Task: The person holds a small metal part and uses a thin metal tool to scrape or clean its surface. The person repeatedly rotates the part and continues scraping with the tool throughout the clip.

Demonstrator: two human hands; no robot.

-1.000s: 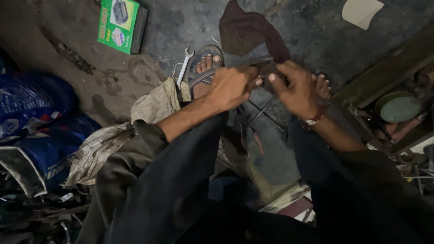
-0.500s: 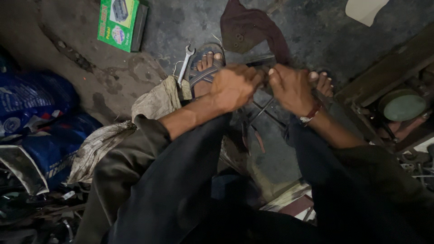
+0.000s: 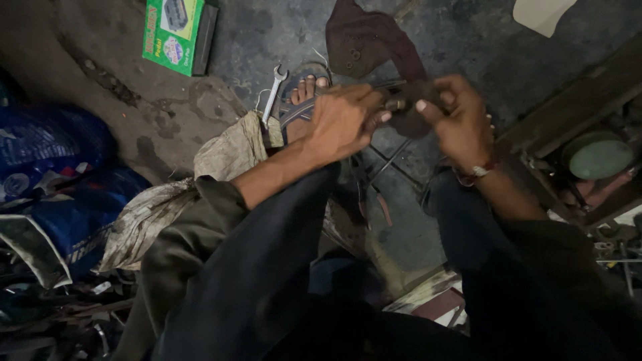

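- Head view, centre of the frame: the left hand (image 3: pixel 344 120) is closed around a dark metal part (image 3: pixel 394 101), small and hard to make out in the dim light.
- The right hand (image 3: pixel 458 120) pinches the other end of the same part with thumb and fingers, so both hands hold it together, above the concrete floor (image 3: pixel 267 40).
- Compared with half a second ago, the hands are slightly further apart and the fingertips of the right hand are more visible; I judge the grip is being adjusted, not released.
- Just behind the left hand, a sandalled foot (image 3: pixel 307 90) rests on the floor, with a spanner (image 3: pixel 273 90) beside it.
- Upper left: a green box (image 3: pixel 172 33). Upper centre: a dark red cloth (image 3: pixel 368 40).
- Left edge: blue bags (image 3: pixel 53 174); a dirty sack (image 3: pixel 167 200) lies near the left forearm.
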